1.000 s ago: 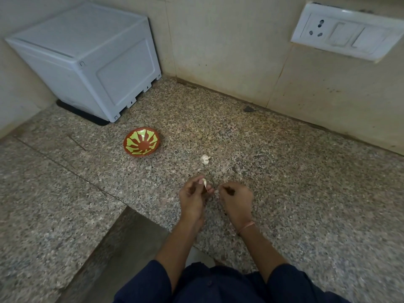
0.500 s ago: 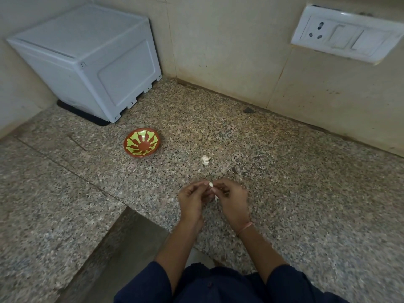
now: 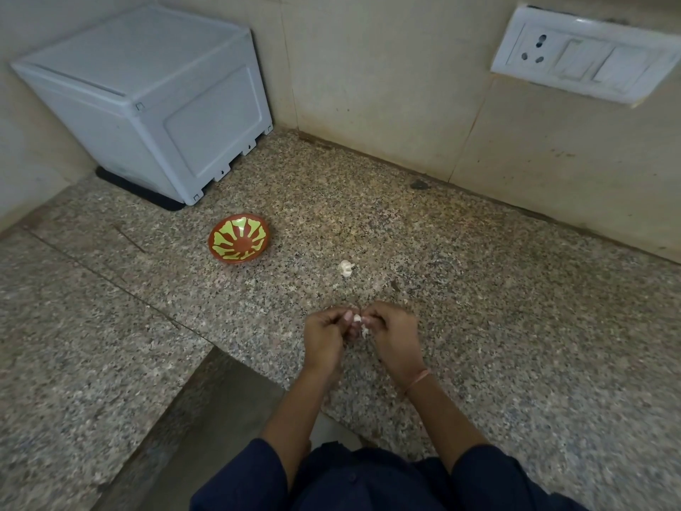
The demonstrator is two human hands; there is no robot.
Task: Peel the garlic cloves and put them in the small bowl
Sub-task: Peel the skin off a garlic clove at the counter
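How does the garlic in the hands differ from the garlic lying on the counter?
The held garlic is pinched between left hand and right hand; the counter garlic lies untouched. The counter garlic lies nearer the bowl than the held garlic. Both are whitish.

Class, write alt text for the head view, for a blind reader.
The left hand and right hand pinch a garlic clove together above a granite counter. Beyond them lie a loose garlic piece and, further left, the small bowl.
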